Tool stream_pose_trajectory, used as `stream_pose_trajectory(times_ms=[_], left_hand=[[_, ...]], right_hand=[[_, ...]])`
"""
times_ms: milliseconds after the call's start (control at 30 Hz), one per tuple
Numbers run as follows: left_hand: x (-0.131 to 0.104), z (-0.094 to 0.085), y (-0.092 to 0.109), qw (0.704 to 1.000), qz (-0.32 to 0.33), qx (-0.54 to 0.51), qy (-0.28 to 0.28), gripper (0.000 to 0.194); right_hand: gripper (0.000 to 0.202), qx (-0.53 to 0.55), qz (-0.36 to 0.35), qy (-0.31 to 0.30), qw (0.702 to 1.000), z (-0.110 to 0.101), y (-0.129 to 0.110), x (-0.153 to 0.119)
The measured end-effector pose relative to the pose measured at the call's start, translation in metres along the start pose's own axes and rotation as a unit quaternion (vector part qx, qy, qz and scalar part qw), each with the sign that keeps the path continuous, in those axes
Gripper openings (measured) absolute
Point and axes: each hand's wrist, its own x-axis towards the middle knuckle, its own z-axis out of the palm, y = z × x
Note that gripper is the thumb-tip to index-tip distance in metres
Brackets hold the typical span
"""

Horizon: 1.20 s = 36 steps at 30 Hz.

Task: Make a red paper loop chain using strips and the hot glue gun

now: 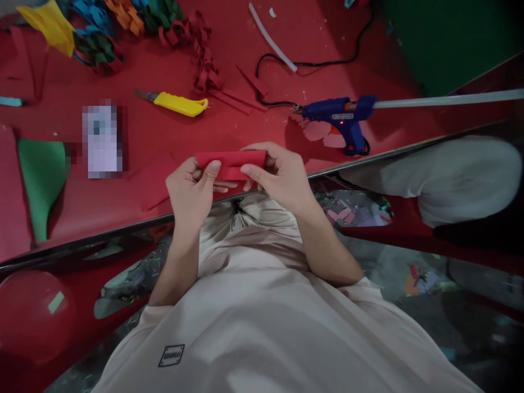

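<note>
A folded strip of red paper [232,161] is held level between both hands, over the near edge of the red table [164,134]. My left hand [191,191] pinches its left end, thumb on top. At the right end, my right hand [282,174] grips it with the thumb on the front face and fingers behind. Another red sheet [153,183] lies on the table just left of my left hand. A yellow cutter [180,103] with its blade out rests beyond the hands. To the right is a blue glue gun [341,114] with a small light on.
Curled paper chains [204,65] lie at the back left. A pixelated object [102,142] and green paper [43,177] are at the left. The glue gun's black cord [323,64] loops past a white stick [272,37]. A person's leg [466,174] is at the right.
</note>
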Motion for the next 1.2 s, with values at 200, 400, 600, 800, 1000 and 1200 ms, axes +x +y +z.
stream_pose_trajectory(times_ms=[200,400,600,800,1000,1200], left_hand=[[-0.001,-0.001,0.008,0.999,0.008,-0.013,-0.043,0.042],[0.000,-0.004,0.008,0.998,-0.015,-0.022,-0.049,0.036],[0.000,-0.004,0.005,0.998,-0.008,-0.039,-0.047,0.040],[0.001,-0.006,0.006,0.997,-0.009,-0.044,-0.060,0.042],[-0.001,-0.002,0.005,0.998,0.029,-0.028,-0.043,0.036],[-0.003,-0.005,0.009,0.997,0.016,-0.029,-0.062,0.035]], right_hand=[[0.039,0.002,0.018,0.000,1.000,0.000,0.002,0.001],[0.036,0.035,0.012,-0.016,0.999,-0.001,0.001,0.002],[0.030,0.054,0.001,-0.018,0.998,-0.001,0.002,0.004],[0.025,0.071,0.012,-0.025,0.997,-0.003,-0.002,0.006],[0.032,0.071,0.007,-0.033,0.997,-0.001,-0.007,0.004],[0.037,0.090,0.024,-0.043,0.995,0.003,-0.001,0.003]])
